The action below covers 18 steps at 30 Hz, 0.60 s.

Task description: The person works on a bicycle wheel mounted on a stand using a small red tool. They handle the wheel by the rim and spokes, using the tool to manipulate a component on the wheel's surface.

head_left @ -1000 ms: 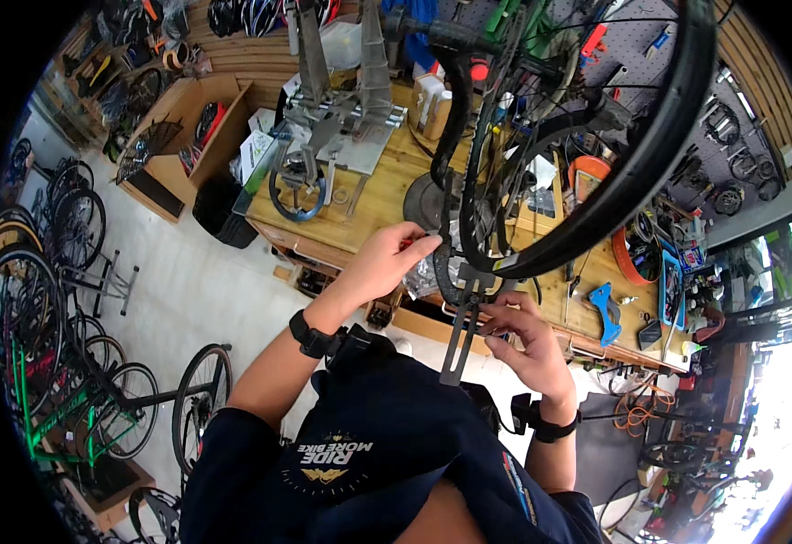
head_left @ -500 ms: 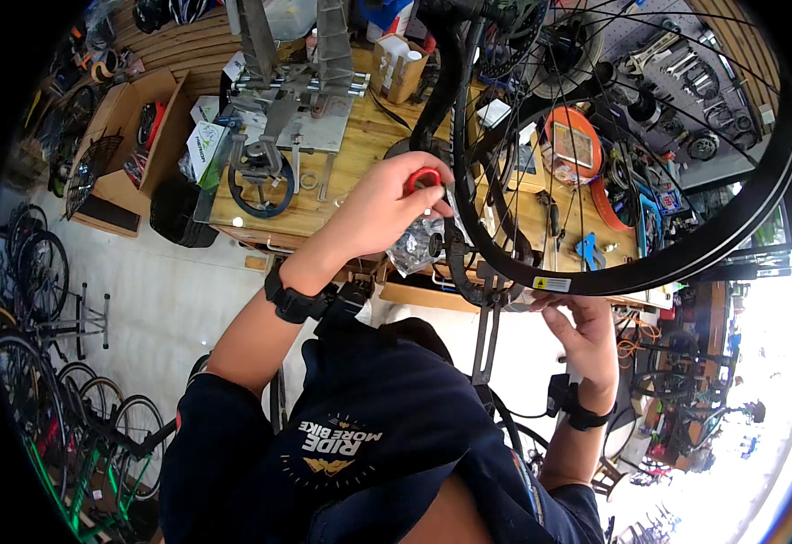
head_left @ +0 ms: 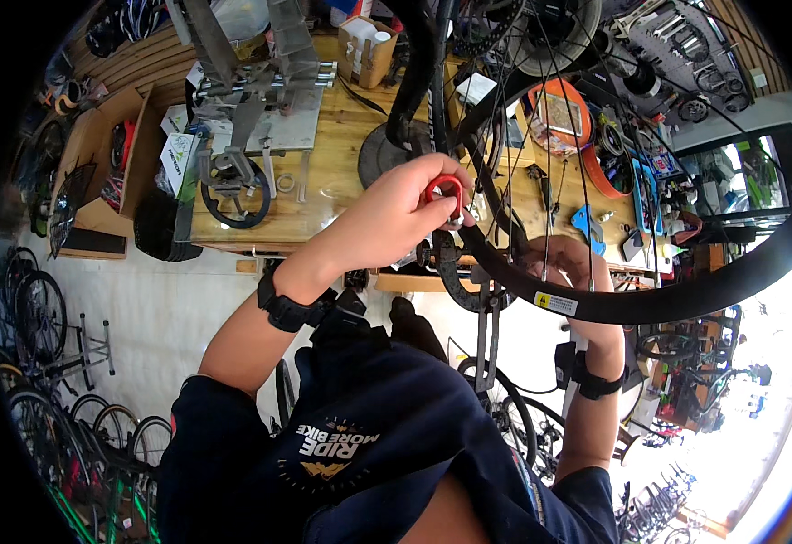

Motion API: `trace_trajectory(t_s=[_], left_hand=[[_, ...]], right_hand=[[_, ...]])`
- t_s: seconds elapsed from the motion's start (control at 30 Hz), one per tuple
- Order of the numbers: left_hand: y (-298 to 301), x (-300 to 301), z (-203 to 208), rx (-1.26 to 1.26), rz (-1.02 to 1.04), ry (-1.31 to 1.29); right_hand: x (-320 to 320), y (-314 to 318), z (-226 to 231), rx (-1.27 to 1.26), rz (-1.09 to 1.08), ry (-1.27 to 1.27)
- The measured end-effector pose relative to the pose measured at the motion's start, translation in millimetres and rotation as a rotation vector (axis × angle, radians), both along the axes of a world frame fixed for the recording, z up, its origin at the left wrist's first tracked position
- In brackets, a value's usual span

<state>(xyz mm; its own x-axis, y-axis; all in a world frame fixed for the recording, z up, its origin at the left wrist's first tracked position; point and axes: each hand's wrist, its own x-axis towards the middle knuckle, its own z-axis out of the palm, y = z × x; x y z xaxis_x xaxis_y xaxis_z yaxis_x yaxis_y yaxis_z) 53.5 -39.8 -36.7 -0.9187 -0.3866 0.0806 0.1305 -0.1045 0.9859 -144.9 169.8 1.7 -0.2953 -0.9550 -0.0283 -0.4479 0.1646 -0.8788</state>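
Nearest: both forearms reach up from below. Change: the right hand (head_left: 582,263), at the truing stand's slotted bar (head_left: 484,344) a second ago, is now inside the wheel rim (head_left: 677,305), among the spokes; reading: both hands now work at the wheel, not the stand.

Left hand (head_left: 414,213): wrist bent inward, thumb and index pinched on a red ring-shaped spoke wrench (head_left: 458,192) just beside the rim's inner edge.

Right hand: palm partly hidden by the rim, fingers loosely curled by the spokes; cannot tell whether anything is gripped.

Wheel: tilted across the upper right, above the workbench (head_left: 341,199), beside the stand's dark curved caliper arm (head_left: 455,276).

Farther: round stand base (head_left: 381,160), then orange tub (head_left: 606,181) on the bench.
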Motion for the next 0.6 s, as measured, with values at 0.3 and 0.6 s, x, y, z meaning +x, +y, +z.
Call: trace_trajectory(t_s=[0.3,0.6], left_hand=[[1,4,-3,0.065,0.159,0.001],[-4,12,-16,-0.04,0.151,0.017]], right_hand=[[44,6,25,-0.55,-0.298,-0.529],[53,8,23,-0.409,-0.073,0.222]])
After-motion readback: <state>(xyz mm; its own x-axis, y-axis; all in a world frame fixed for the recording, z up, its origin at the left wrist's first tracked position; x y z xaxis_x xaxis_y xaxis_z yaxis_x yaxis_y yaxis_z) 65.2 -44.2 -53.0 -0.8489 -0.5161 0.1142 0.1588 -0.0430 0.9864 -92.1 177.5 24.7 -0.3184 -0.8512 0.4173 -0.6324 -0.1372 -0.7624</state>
